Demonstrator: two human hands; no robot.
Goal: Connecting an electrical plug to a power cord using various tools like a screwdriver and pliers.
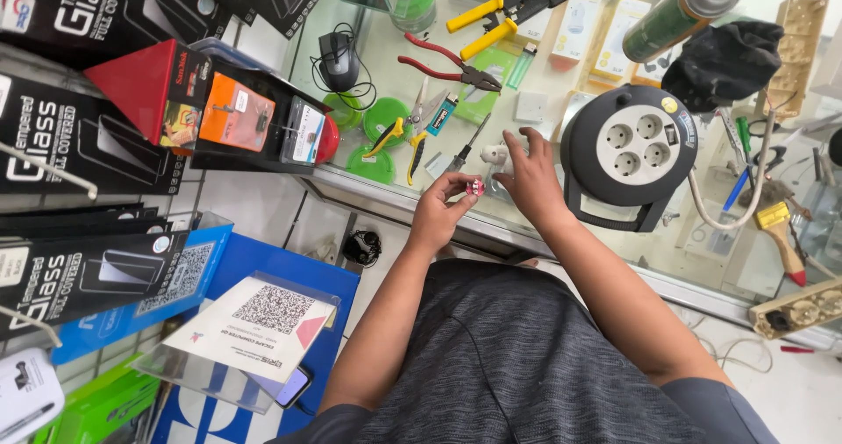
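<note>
My left hand [441, 209] pinches a small pink-and-silver part [474, 186] between thumb and fingertips, just over the front edge of the glass counter [561, 75]. My right hand [529, 177] lies spread on the glass beside it, fingers apart, its fingertips next to a small white plug piece [494, 154]. A screwdriver [466, 146] lies a little to the left of that piece. The round black-and-white cable reel with three sockets [630, 150] sits immediately right of my right hand.
Red-handled pliers [447, 68], yellow-handled cutters [396, 130] and a yellow crimping tool [509, 10] lie farther back. A computer mouse [338, 56], green lids [386, 115], a spray can [684, 10], a black cloth [724, 58] and a brush [781, 233] surround them. Boxed goods hang on the left.
</note>
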